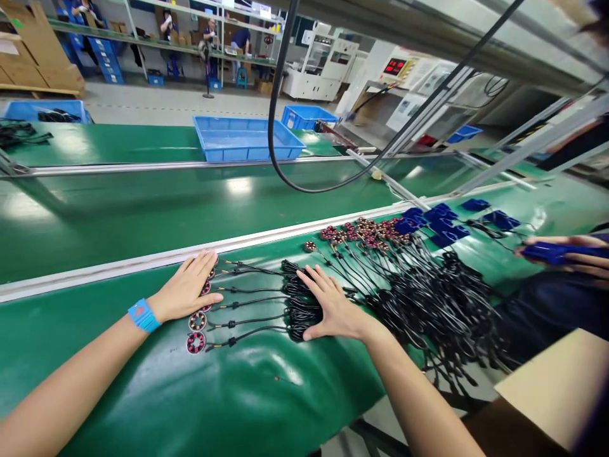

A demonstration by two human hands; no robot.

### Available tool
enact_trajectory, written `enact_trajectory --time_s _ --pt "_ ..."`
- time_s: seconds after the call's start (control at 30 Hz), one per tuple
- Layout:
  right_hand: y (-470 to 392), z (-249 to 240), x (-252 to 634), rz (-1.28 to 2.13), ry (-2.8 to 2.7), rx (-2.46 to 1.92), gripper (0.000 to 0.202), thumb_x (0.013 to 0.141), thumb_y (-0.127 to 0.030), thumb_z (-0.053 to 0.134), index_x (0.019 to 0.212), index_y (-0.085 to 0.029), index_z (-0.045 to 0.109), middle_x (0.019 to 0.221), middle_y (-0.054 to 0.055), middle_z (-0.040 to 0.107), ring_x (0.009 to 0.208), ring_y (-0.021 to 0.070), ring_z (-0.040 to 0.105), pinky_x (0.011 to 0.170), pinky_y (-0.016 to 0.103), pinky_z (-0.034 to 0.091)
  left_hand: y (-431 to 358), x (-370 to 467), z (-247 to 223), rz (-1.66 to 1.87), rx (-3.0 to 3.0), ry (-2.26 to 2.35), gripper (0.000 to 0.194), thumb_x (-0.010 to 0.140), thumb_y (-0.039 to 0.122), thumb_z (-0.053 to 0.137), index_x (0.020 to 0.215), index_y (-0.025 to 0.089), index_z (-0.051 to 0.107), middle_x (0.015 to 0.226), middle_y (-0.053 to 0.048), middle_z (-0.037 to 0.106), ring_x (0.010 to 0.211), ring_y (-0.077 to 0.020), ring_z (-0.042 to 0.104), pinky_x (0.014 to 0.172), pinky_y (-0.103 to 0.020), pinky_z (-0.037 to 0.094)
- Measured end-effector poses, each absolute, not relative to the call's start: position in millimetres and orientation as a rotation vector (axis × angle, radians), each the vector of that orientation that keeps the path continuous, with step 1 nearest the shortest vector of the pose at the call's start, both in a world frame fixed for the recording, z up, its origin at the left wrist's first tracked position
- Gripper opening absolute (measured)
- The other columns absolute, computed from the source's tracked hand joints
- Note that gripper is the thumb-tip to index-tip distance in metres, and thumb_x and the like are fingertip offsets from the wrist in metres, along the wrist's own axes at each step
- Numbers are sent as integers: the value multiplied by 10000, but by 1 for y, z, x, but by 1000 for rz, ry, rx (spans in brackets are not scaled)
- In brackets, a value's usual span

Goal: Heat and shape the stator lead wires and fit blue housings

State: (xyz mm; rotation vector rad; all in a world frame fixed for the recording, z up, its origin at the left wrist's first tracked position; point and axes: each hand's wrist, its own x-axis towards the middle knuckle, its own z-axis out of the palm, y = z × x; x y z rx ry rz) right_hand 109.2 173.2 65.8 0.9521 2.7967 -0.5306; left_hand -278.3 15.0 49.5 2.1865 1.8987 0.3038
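A: Imagine a clock face centred mid-row. What is nearest?

B: At 9 o'clock, the left hand (190, 289) lies flat, thumb apart, partly covering a row of ring-shaped coils (196, 321). At 3, the right hand (335, 308) spreads wide over black cable bundles (302, 320), thumb at their near end. Neither visibly grips anything; the undersides are hidden. Between them, thin leads (231, 324) run side by side on the green surface (223, 406).

A: Which step is this?

B: It looks like lining up coils and bundles evenly. I judge the next move calls for light, even pressure from both hands, with leads uncrossed.

A: What stands in the way?

B: Just past the right hand, towards 3, a tangled cable heap (419, 298) crowds close; more coils cluster at 2. Beyond, dark blue pieces (442, 225) lie between 2 and 3. Farther out at 3, a co-worker's hand (587, 259) holds a dark blue item (547, 252).

A: And farthest?

B: A pale rail (285, 230) crosses 12 o'clock. Past it, a hanging black cable loop (271, 127) dips before a blue tray (250, 154). People (242, 38) work beyond.
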Motion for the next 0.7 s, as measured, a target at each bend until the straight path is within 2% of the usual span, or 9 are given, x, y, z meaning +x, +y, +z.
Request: enact_trajectory --time_s 0.1,0.17,0.33,0.4,0.47,0.57,0.63,0.7 --pt "162 63 114 -515 2829 969 1390 564 -829 789 1656 -280 126 1689 182 170 1569 430 88 1224 693 105 10 -274 42 288 2170 1892 976 978 776 280 1625 65 105 1688 -198 110 1573 -330 133 1279 -485 214" --pt "153 63 119 -499 2836 1014 1348 568 -782 821 1644 -315 157 1672 163 231 1561 417 154 1218 700 112 7 -273 43 269 2176 1900 1002 964 793 303 1623 62 119 1688 -194 109 1573 -330 131 1284 -487 197" --pt "134 62 132 -456 2837 1145 1021 738 -590 802 1590 -391 277 1615 116 363 1517 371 308 1200 716 136 2 -265 48 221 2226 1889 1021 937 821 342 1635 116 102 1685 -171 152 1567 -332 164 1287 -516 153" --pt "132 62 137 -465 2801 1151 997 759 -584 791 1592 -394 277 1621 105 362 1525 368 296 1203 713 146 -1 -262 48 214 2220 1879 1039 924 838 342 1637 122 97 1687 -170 141 1569 -341 147 1288 -530 128" --pt "133 69 139 -501 2761 1137 1059 738 -629 798 1610 -369 257 1652 117 306 1548 388 232 1209 707 164 -4 -263 50 246 2166 1851 1059 909 862 321 1638 128 92 1692 -167 106 1575 -359 85 1285 -558 97" --pt "136 97 133 -610 2831 1093 1051 769 -666 764 1624 -329 254 1683 126 231 1565 385 177 1232 652 218 0 -269 66 536 2030 1827 1023 925 855 207 1641 146 30 1703 -147 0 1577 -361 -13 1277 -591 57" --pt "138 128 117 -710 2987 1057 908 840 -625 719 1599 -327 319 1660 107 298 1551 346 249 1246 579 273 14 -272 91 893 1944 1859 963 951 820 141 1639 172 -40 1708 -112 -48 1580 -329 -36 1286 -563 39" --pt "138 163 92 -796 3177 1031 736 886 -564 696 1530 -321 436 1586 94 427 1498 318 368 1233 525 334 38 -270 127 1265 1816 1883 890 981 773 115 1634 203 -85 1714 -68 -64 1585 -278 -38 1300 -498 38"
